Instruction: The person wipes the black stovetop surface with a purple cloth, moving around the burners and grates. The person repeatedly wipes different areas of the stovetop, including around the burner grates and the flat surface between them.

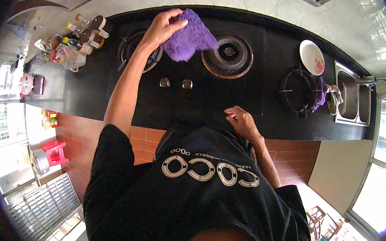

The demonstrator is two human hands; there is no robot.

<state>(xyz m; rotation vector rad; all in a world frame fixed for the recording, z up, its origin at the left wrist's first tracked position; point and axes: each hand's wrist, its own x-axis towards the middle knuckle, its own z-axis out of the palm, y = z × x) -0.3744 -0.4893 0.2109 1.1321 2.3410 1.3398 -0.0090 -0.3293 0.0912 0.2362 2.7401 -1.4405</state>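
Looking down past our black short-sleeved T-shirt (pixel 208 213) with pale lettering, we see a floor of brick-red tiles (pixel 147 140) and then the front edge of a glossy black countertop (pixel 84 99). Near that edge, toward three o'clock from the middle of the view, is our right hand (pixel 243 124), its fingers curled inward and close together; we cannot tell whether the tips press on anything or whether the hand touches the surface. A little farther, toward eleven, sit two squarish silver knobs (pixel 165 82).

Beyond them, at twelve o'clock, our left hand (pixel 167 25) has its thumb and fingers clamped on the upper left part of a fluffy purple cloth (pixel 188 40). The cloth spreads between two round gas burners, overlapping the edges of both from where we look; we cannot tell whether it touches them. The dark left burner (pixel 154 62) lies toward eleven, the rusty-rimmed right burner (pixel 229 52) toward one.

Farther off, at two o'clock, we have a black round pan (pixel 295 86) and, just beyond it, a white oval plate with pink flowers (pixel 312 57). Between two and three is a steel double-basin sink (pixel 347 95). At ten stands a crowd of bottles and jars (pixel 73 43).
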